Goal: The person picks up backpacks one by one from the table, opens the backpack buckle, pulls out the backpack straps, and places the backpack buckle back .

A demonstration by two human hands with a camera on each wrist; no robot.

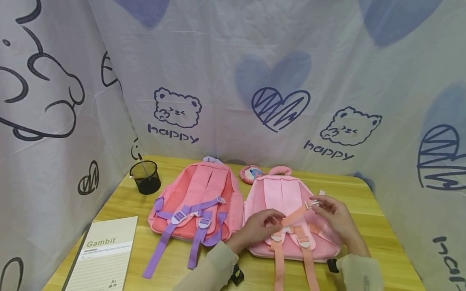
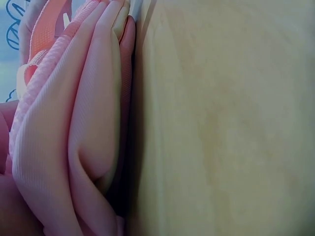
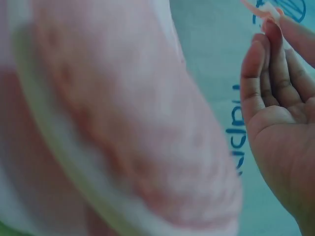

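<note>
A light pink backpack (image 1: 309,242) lies with its strap side up on the table, its side filling much of the left wrist view. My right hand (image 1: 335,218) pinches a white plastic buckle (image 1: 312,203) at the end of an orange strap (image 1: 295,215), which is drawn up at a slant over the bag. At the strap's lower end my left hand (image 1: 263,226) grips it with curled fingers. In the right wrist view the thumb and fingertips meet on the buckle (image 3: 269,11). Two loose orange strap ends hang toward me.
Left of it lies a coral-pink backpack (image 1: 193,178) with purple straps (image 1: 165,246). A black mesh pen cup (image 1: 148,186) and a notebook (image 1: 105,246) are further left on the wooden table (image 1: 364,210). A round pink pendant (image 1: 251,173) lies behind the bags, before a printed curtain.
</note>
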